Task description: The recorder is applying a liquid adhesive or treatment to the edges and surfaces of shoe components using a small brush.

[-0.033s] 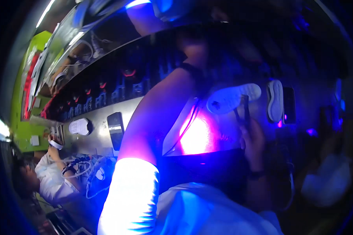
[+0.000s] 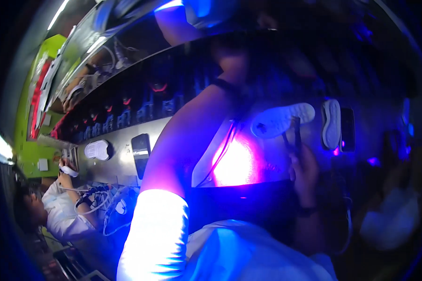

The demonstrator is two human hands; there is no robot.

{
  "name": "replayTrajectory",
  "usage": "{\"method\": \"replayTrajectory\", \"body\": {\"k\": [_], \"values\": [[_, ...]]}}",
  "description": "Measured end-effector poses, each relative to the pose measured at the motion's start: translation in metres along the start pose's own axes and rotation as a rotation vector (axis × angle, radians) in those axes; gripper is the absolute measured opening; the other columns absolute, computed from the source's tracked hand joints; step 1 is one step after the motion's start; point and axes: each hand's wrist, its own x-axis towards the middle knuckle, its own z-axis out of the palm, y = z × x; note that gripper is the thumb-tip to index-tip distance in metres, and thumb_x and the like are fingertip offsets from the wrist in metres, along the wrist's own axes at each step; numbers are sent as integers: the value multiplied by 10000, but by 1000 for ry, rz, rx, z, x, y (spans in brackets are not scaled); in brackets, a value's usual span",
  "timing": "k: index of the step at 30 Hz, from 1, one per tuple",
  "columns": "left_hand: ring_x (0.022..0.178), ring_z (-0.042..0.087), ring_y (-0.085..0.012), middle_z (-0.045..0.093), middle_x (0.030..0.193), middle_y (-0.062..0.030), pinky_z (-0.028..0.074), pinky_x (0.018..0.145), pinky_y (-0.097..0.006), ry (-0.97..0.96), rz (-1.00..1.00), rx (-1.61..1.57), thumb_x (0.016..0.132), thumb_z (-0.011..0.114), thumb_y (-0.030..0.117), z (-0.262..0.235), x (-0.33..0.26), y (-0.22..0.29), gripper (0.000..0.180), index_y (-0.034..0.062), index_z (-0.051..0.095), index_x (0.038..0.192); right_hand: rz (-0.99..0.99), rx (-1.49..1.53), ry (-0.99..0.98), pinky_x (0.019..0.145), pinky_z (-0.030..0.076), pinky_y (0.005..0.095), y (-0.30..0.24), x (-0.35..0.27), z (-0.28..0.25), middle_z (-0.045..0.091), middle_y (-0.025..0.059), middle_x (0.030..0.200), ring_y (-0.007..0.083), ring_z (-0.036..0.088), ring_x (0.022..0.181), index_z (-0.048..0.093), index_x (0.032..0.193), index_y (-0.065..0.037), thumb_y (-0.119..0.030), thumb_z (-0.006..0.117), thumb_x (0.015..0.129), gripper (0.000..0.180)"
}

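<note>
My right hand (image 2: 305,169) is closed on a pair of dark tongs (image 2: 297,136) with two slim prongs. One prong tip overlaps a white shoe sole (image 2: 276,121), which lies slanted on the metal bench. I cannot tell whether the tips grip the sole or only touch it. A small dark mark shows at the sole's left end. My left arm stretches far across the bench, and my left hand (image 2: 233,58) is in deep shadow beyond the sole. Its fingers are blurred, so what they touch is hidden.
Right of the tongs lie another white sole (image 2: 332,125) and a dark flat rectangle (image 2: 347,131). A bright pink glow lights the metal bench (image 2: 272,161). Dark cords (image 2: 226,149) hang beside it. Leftward are another dark rectangle (image 2: 141,153), a white sole (image 2: 97,150) and a co-worker (image 2: 68,208).
The whole view has shifted slightly. My hands, the tongs and the soles keep nearly the same places relative to each other.
</note>
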Motion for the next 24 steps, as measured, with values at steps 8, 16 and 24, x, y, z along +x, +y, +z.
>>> {"method": "replayTrajectory", "body": {"k": [8, 16, 24], "values": [[790, 705, -253, 735, 912, -148, 547, 734, -383, 99, 80, 257, 960, 616, 230, -122, -24, -51, 235, 33, 740, 994, -80, -19, 48, 439, 365, 195, -1, -1, 2, 645, 26, 946, 23, 468, 528, 477, 1419, -18, -60, 588, 994, 441], [809, 711, -282, 737, 938, -165, 552, 748, -405, 15, 281, 247, 953, 613, 229, -79, -6, -51, 233, 39, 741, 1000, -113, -125, 95, 549, 436, 192, 4, 2, 5, 636, -18, 963, 26, 537, 660, 530, 1370, -28, -109, 621, 996, 393], [858, 691, -302, 713, 931, -131, 551, 773, -469, -362, 138, -41, 920, 631, 233, 43, 11, -2, 202, 63, 706, 1001, -52, 76, 189, 593, 457, 199, 5, -4, -5, 614, -17, 957, 28, 538, 702, 491, 1400, -53, -101, 617, 996, 426]]}}
